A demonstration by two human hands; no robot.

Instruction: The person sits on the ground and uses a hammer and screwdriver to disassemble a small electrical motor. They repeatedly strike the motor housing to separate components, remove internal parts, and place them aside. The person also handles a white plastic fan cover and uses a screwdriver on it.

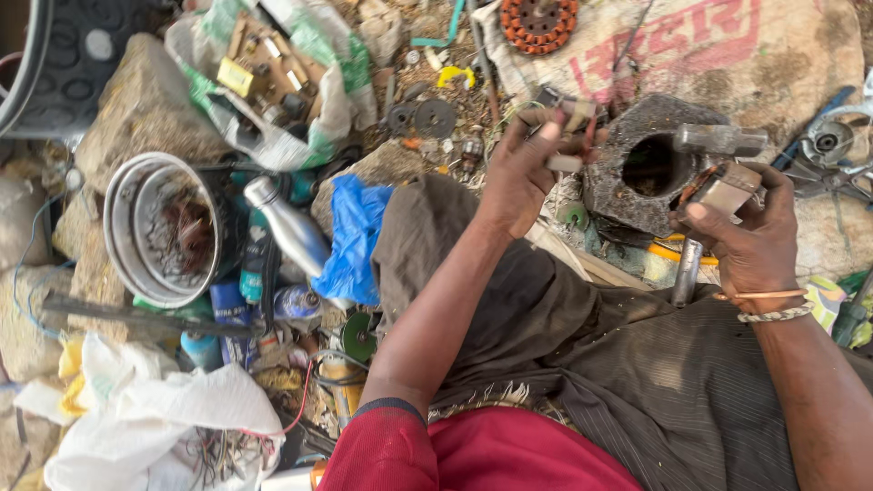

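Hammer (718, 141) clenched in right hand (750, 232); left hand (523, 173) pinched small metal part (566, 114) beside grey holed block (646, 164); red-lettered sack (727, 45) behind.

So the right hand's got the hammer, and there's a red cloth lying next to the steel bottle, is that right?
Not quite: the cloth beside the steel bottle is blue, not red, as the head view shows. The right hand does hold the hammer.

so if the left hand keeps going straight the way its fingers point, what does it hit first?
Probably the copper-wound motor ring on the printed sack. The left hand, holding a small metal part, points up and away over scattered scrap; depth is unclear from one view.
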